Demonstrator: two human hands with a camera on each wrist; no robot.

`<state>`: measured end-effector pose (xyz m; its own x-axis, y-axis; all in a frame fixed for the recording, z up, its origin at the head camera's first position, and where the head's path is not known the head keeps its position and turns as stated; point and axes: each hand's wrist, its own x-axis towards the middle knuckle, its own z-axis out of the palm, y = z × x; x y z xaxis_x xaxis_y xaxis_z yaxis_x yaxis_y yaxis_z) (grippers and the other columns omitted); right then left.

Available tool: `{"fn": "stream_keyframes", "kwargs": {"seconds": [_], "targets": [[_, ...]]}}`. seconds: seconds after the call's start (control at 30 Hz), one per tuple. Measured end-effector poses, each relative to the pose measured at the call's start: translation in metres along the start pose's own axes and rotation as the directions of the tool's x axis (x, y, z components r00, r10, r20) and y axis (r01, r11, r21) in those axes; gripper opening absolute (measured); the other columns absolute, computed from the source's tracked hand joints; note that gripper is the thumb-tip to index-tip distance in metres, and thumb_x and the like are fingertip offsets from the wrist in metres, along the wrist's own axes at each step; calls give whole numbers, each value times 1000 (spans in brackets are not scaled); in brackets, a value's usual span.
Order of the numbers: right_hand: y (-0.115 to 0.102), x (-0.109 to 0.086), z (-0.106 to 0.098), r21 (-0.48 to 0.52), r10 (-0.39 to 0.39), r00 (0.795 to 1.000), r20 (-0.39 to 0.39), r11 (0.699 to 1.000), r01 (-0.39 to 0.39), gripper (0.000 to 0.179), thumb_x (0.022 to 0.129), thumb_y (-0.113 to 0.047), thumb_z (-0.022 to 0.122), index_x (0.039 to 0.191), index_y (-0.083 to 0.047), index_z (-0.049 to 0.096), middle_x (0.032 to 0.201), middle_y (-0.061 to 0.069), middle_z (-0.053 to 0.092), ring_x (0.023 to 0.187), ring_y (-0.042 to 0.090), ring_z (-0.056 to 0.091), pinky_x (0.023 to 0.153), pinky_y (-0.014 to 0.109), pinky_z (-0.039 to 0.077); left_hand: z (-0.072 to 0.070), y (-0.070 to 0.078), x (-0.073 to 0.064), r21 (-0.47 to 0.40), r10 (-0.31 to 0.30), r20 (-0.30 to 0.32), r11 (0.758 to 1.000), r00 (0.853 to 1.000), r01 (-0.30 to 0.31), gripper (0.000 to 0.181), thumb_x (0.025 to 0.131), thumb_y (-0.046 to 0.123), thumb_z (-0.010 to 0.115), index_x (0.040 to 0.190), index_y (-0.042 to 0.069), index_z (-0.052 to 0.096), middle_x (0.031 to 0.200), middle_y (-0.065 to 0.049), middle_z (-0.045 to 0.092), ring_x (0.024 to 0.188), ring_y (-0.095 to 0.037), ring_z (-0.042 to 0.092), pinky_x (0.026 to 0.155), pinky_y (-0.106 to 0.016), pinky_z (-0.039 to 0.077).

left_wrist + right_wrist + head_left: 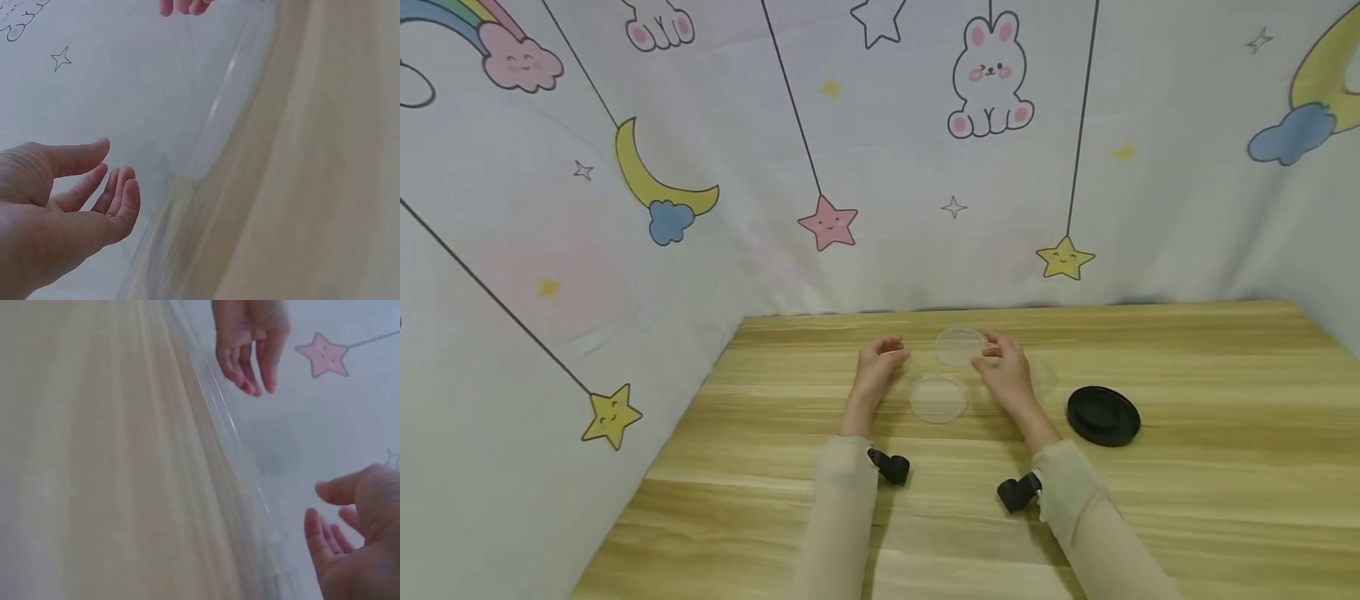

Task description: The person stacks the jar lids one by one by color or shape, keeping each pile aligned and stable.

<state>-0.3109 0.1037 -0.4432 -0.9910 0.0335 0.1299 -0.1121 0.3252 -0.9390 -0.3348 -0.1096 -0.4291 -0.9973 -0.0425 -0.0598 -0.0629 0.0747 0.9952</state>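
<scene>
On the wooden table (1187, 500), the left hand (880, 360) hovers with its fingers loosely curved and spread, holding nothing; the left wrist view shows its palm turned inward and its fingertips (128, 187) apart from any object. Just to the right of that hand and a little nearer the person, a clear round dish (937, 397) lies flat on the table, between the two hands and touching neither. Beyond it, nearer the cloth backdrop (880, 167), a second clear round dish (960, 345) sits just off the fingertips of the right hand (1006, 371). From the head view it is hard to tell whether those fingers touch its rim; the right wrist view shows the right hand's fingers (325, 540) relaxed and slightly bent, with nothing pinched between them. In both wrist views a transparent curved edge (215, 112) runs between hand and backdrop, too blurred to tell which dish it belongs to. Well to the right of the right hand, a black round lid (1103, 415) rests flat on the table.
</scene>
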Motion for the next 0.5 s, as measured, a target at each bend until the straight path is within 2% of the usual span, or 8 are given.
{"fn": "stream_keyframes", "kwargs": {"seconds": [0.1,0.27,0.37,0.47,0.5], "targets": [[1,9,-4,-47,20,1000,-23,999,-21,61,93,-6,61,148,2,36,143,26,36,124,39,49,101,47,49,9,2,6,-45,15,15,999,1000,-15,44,92,-3,59,134,-10,51,135,-29,52,114,-28,59,92,-32,52],[2,22,-8,-65,57,997,54,996,-53,69,93,-7,61,151,6,25,149,32,33,136,44,40,112,52,38,20,3,13,-90,-26,60,995,998,31,49,91,-6,56,139,-10,45,141,-30,47,129,-38,51,101,-39,47],[-1,26,-7,-41,80,994,75,996,-77,70,94,-8,59,153,3,22,152,31,32,140,44,36,114,52,34,24,4,16,-90,-37,85,995,996,45,53,91,-8,57,141,-10,42,143,-29,46,132,-39,48,106,-41,44],[-4,28,-5,-41,95,991,89,995,-92,71,95,-9,58,154,0,19,153,31,30,140,46,34,114,53,34,27,5,19,-84,-37,85,995,996,44,54,89,-9,58,141,-11,43,142,-29,47,130,-38,49,107,-41,45],[-5,29,-4,-54,98,991,92,994,-93,71,95,-9,57,154,1,18,150,32,34,137,46,38,112,52,36,28,4,20,-80,-38,85,996,996,45,54,88,-9,59,140,-11,43,141,-29,48,129,-38,50,105,-39,46]]}}
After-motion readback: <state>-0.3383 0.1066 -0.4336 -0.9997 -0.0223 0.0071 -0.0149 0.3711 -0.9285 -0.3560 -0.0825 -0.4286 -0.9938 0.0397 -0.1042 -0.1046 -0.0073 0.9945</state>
